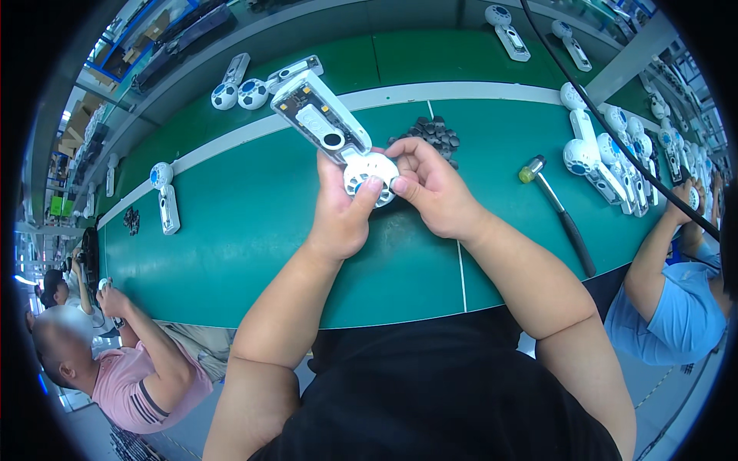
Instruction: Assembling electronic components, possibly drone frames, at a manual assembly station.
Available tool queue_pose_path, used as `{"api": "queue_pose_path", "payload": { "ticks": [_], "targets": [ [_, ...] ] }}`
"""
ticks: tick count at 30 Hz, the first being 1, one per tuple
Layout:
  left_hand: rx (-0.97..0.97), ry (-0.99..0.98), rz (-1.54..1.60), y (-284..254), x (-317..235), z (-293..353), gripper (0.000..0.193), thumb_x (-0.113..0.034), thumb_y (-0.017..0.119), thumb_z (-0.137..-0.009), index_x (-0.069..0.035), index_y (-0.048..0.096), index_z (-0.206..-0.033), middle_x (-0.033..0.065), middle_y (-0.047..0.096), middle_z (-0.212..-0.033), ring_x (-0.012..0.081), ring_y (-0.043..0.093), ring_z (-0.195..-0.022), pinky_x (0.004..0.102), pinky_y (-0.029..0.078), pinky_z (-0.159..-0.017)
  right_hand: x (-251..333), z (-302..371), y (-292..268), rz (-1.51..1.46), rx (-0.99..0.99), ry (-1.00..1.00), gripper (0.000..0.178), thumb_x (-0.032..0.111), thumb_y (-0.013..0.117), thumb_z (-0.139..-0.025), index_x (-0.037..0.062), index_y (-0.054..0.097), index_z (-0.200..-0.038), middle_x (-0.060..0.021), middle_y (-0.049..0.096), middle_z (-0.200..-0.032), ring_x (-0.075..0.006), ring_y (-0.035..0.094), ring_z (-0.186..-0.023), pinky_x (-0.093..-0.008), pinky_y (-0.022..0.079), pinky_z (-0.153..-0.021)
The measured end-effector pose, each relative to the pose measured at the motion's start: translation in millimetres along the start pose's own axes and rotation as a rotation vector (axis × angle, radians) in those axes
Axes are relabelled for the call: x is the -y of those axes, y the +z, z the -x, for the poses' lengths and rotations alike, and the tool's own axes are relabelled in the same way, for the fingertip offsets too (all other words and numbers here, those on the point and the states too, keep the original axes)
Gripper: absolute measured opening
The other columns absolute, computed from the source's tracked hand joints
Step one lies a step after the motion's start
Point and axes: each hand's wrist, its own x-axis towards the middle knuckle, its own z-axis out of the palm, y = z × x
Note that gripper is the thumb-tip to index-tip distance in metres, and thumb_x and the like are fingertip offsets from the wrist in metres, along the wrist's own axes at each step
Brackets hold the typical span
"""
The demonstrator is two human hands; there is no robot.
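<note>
Above the green bench I hold a white device [321,117] with a rectangular body and a round head [372,165]. Its body tilts up and to the left, with a dark-framed clear face, yellow parts and a black round spot. My left hand [343,211] grips the head from the left, thumb pressed on its face near a blue spot. From the right, my right hand [434,188] is closed with thumb and forefinger at the head's edge; whether a small part sits between them is hidden. Behind my right hand lies a pile of small black pieces [440,137].
A hammer [560,215] with a black handle lies to the right. Many similar white devices [603,157] stand grouped at the far right; another device [167,198] and black pieces [131,222] lie left. A black cable [607,123] crosses the upper right. Co-workers [134,369] sit on both sides.
</note>
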Motion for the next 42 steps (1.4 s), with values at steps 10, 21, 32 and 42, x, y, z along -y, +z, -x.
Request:
{"api": "queue_pose_path", "payload": {
  "ticks": [10,21,32,42],
  "targets": [
    [-0.008,-0.041,0.104,-1.6,5.8,-6.7,0.059,-0.016,0.064,-0.098,-0.003,0.033,-0.147,0.0140,0.058,-0.129,0.0208,0.061,-0.115,0.0372,0.053,-0.096,12.5,-0.6,2.6,0.098,-0.038,0.021,0.035,0.010,0.068,-0.099,0.0015,0.053,-0.130,0.0029,0.047,-0.083,-0.0057,0.044,-0.076,-0.0229,0.043,-0.072],
    [-0.092,-0.117,0.321,-19.2,-4.7,-13.5,0.052,-0.025,0.069,-0.100,-0.006,0.044,-0.141,0.0115,0.066,-0.121,0.0206,0.069,-0.103,0.0353,0.061,-0.079,25.0,-1.9,-16.5,1.253,-0.177,-0.124,0.012,0.014,0.073,-0.090,0.0050,0.073,-0.097,-0.0105,0.065,-0.089,-0.0261,0.064,-0.085,-0.0379,0.052,-0.077],
    [-0.068,-0.234,0.357,-15.9,-6.7,-12.7,0.053,-0.030,0.071,-0.099,-0.005,0.048,-0.140,0.0114,0.065,-0.127,0.0230,0.068,-0.111,0.0362,0.061,-0.085,32.9,-1.3,-3.0,0.831,-0.240,-0.075,0.011,0.013,0.073,-0.090,0.0074,0.075,-0.098,-0.0100,0.073,-0.102,-0.0298,0.070,-0.096,-0.0406,0.056,-0.082],
    [-0.022,-0.276,0.279,-13.1,-3.0,-11.6,0.053,-0.020,0.072,-0.098,-0.007,0.047,-0.143,0.0088,0.065,-0.122,0.0200,0.068,-0.108,0.0377,0.062,-0.087,46.4,5.9,-1.3,1.067,-0.219,-0.884,0.019,0.001,0.080,-0.076,0.0070,0.073,-0.093,-0.0103,0.072,-0.098,-0.0267,0.069,-0.088,-0.0366,0.054,-0.077]
  ]
}}
